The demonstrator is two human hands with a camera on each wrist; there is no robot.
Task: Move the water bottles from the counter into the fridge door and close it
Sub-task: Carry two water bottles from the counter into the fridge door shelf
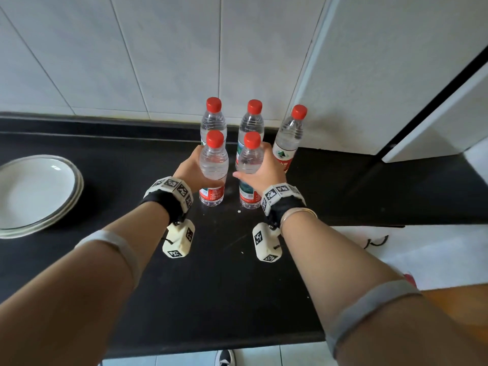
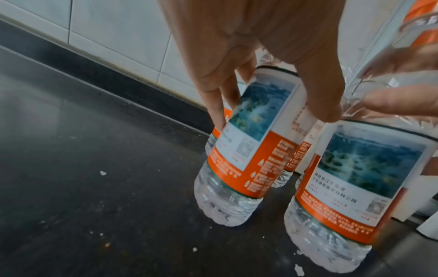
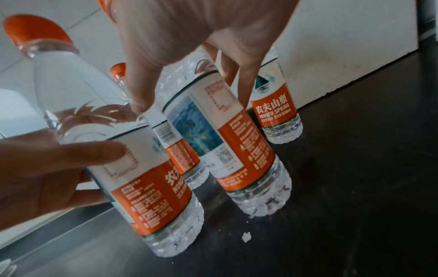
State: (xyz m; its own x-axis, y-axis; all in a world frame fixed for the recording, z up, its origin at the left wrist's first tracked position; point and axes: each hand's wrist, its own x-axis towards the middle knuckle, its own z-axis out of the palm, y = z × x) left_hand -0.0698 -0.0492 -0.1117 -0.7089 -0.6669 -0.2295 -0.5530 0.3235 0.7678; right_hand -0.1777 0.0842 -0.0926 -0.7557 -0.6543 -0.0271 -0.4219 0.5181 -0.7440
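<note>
Both hands (image 1: pixel 190 170) (image 1: pixel 265 171) apparently each grip a front bottle (image 1: pixel 213 165) (image 1: pixel 249 167).

I'm reaching both bare arms straight forward, side by side. My left hand (image 1: pixel 194 171) is wrapping its fingers round the left front bottle (image 1: pixel 213 167), and my right hand (image 1: pixel 266 170) is curling round the right front bottle (image 1: pixel 249 170), thumb pointing inward.

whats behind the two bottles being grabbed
Three more bottles stand behind the front bottles, near the tiled wall. The front bottles and both hands cover the lower parts of two of them.
</note>
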